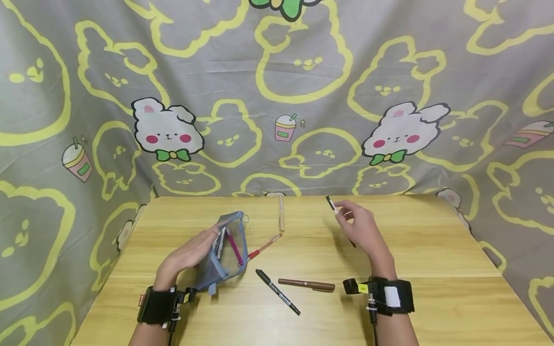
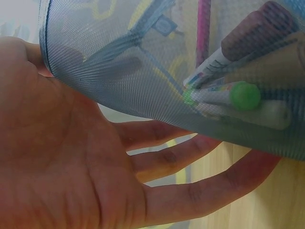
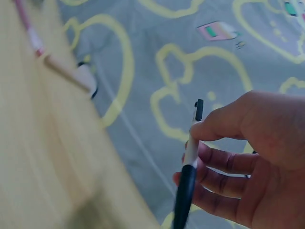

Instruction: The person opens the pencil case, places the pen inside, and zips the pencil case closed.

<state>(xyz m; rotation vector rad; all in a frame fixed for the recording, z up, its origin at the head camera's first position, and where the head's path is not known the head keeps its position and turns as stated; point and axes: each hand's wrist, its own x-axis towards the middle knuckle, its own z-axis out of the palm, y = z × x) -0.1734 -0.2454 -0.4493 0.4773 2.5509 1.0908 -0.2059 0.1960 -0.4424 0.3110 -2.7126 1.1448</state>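
Note:
A blue mesh pencil case (image 1: pixel 207 276) stands unzipped on the left part of the table, a magenta pen (image 1: pixel 234 246) and other pens inside it. My left hand (image 1: pixel 192 252) holds the case by its left side. Through the mesh in the left wrist view, white markers, one with a green end (image 2: pixel 245 95), show; the fingertips are partly hidden behind the case. Above the table on the right, my right hand (image 1: pixel 362 228) pinches a white-and-black pen (image 3: pixel 191 152) between thumb and fingers, its black clip end pointing up and away.
Right of the case lie a black marker (image 1: pixel 278 292) and a brown marker (image 1: pixel 306 284). A red pen (image 1: pixel 266 246) reaches out from beside the case, and a pale pen (image 1: pixel 281 214) lies near the back edge. A patterned curtain (image 1: pixel 311 158) hangs behind the table.

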